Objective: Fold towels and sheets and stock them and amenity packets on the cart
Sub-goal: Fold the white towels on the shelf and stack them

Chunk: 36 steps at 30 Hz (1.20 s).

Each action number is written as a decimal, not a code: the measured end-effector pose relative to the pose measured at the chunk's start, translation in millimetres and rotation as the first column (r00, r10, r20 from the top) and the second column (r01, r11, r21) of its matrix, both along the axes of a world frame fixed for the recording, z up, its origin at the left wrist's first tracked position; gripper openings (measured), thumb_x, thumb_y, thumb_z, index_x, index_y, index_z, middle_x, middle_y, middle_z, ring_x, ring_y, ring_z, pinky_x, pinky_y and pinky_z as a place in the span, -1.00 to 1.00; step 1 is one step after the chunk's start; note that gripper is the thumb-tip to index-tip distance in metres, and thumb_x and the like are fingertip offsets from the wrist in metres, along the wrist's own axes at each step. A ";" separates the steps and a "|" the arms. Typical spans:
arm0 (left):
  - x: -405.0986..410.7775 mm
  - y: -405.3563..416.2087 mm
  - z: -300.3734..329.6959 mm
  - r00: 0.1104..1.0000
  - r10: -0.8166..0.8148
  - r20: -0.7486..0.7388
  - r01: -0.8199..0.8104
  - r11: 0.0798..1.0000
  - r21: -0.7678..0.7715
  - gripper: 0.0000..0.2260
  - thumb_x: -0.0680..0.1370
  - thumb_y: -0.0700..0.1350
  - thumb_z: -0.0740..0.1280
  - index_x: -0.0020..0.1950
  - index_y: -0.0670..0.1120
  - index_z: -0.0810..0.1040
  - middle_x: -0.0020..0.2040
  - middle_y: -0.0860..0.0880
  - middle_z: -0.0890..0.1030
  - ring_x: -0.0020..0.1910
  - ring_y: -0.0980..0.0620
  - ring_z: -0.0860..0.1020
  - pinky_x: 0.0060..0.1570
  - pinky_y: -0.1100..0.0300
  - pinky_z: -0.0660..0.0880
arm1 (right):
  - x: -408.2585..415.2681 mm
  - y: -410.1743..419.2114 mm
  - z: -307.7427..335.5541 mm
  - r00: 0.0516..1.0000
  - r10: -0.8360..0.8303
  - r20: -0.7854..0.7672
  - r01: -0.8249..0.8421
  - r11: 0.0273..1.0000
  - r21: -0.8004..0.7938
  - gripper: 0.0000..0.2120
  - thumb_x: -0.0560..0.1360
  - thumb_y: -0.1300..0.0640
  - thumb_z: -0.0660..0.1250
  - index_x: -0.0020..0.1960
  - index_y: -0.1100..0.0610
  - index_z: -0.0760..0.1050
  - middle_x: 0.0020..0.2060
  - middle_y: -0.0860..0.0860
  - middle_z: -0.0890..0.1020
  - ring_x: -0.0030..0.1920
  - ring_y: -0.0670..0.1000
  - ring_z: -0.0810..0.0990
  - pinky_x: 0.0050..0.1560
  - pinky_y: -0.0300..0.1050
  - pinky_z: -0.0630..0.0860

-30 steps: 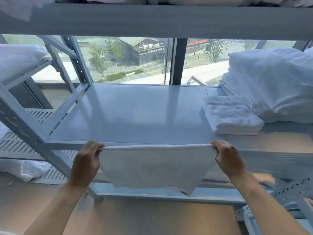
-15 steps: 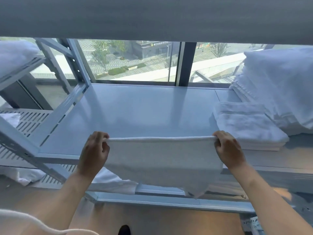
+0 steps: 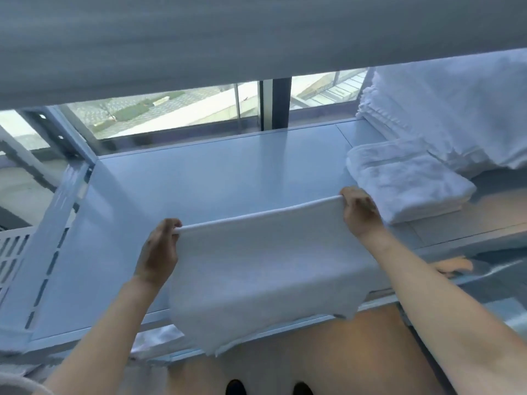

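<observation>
towel [image 3: 262,269] held across the middle: plain white, no print, faint terry texture. folded towel [image 3: 407,183] on the right: white, with one woven band running across near its far edge, same white. big stack [image 3: 456,109] behind it: white too, thin ribbed lines along the layered edges. shelf [image 3: 216,178]: flat pale blue-grey, no pattern. upper shelf edge [image 3: 199,44]: duller grey. perforated side rail [image 3: 42,269]: light grey with dark slots in a row. floor [image 3: 328,354]: warm tan. window post [image 3: 281,102]: dark grey.
</observation>
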<state>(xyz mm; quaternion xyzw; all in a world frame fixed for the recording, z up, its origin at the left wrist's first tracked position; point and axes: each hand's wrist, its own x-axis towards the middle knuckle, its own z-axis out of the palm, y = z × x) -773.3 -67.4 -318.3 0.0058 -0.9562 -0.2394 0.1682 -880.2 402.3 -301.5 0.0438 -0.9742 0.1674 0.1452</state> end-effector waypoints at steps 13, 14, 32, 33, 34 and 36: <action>0.6 55.5 -9.8 0.952 0.262 0.158 -0.212 0.937 -0.277 -0.72 0.49 -0.31 0.40 0.14 -0.08 0.71 0.37 -0.22 0.52 0.29 -0.34 0.46 0.13 -0.26 0.46 | -7.2 4.6 -40.9 0.997 -0.027 0.077 0.029 0.999 -0.032 -0.58 0.33 0.51 0.16 0.07 0.26 0.60 -0.01 0.21 0.58 0.08 0.28 0.54 0.05 0.10 0.51; 10.0 77.0 -7.7 0.948 0.261 0.180 -0.210 0.943 -0.257 -0.68 0.51 -0.27 0.39 0.24 -0.10 0.67 0.39 -0.22 0.52 0.29 -0.33 0.48 0.17 -0.25 0.47 | -6.6 5.0 -42.9 0.998 -0.027 0.064 0.029 0.999 -0.038 -0.58 0.31 0.51 0.17 0.07 0.26 0.60 -0.02 0.21 0.58 0.07 0.29 0.54 0.05 0.10 0.52; 71.3 184.3 -62.4 0.939 0.166 0.300 -0.075 0.954 -0.291 -0.38 0.62 0.39 -0.16 0.67 0.25 0.01 0.70 0.06 -0.05 0.67 -0.05 -0.11 0.59 -0.23 -0.12 | 29.7 -3.3 -30.8 0.953 0.296 -0.067 -0.299 0.953 -0.039 -0.64 0.51 0.33 0.34 0.29 0.18 0.58 0.34 0.14 0.56 0.30 0.24 0.52 0.27 0.15 0.40; 70.7 184.3 -62.8 0.938 0.170 0.301 -0.076 0.951 -0.300 -0.38 0.62 0.39 -0.16 0.67 0.25 0.00 0.70 0.07 -0.06 0.67 -0.05 -0.12 0.59 -0.23 -0.13 | 48.3 -7.7 -37.0 0.917 0.400 0.000 -0.399 0.915 -0.065 -0.64 0.59 0.17 0.32 0.37 0.12 0.53 0.42 0.10 0.50 0.41 0.18 0.45 0.38 0.13 0.33; 70.5 184.7 -62.9 0.937 0.171 0.304 -0.075 0.950 -0.302 -0.38 0.62 0.39 -0.17 0.67 0.26 -0.01 0.70 0.08 -0.08 0.67 -0.04 -0.14 0.60 -0.22 -0.15 | 67.0 -9.8 -44.0 0.868 0.487 0.097 -0.481 0.873 -0.077 -0.59 0.64 0.00 0.24 0.47 0.05 0.46 0.52 0.04 0.40 0.52 0.11 0.33 0.48 0.11 0.23; 71.1 185.4 -62.2 0.937 0.165 0.309 -0.071 0.953 -0.294 -0.38 0.61 0.39 -0.17 0.67 0.26 -0.02 0.70 0.08 -0.11 0.67 -0.03 -0.16 0.60 -0.21 -0.17 | 92.6 -5.3 -57.4 0.801 0.533 0.273 -0.546 0.837 -0.031 -0.45 0.67 -0.22 0.05 0.62 -0.09 0.23 0.66 -0.11 0.11 0.65 0.00 0.01 0.61 0.10 -0.03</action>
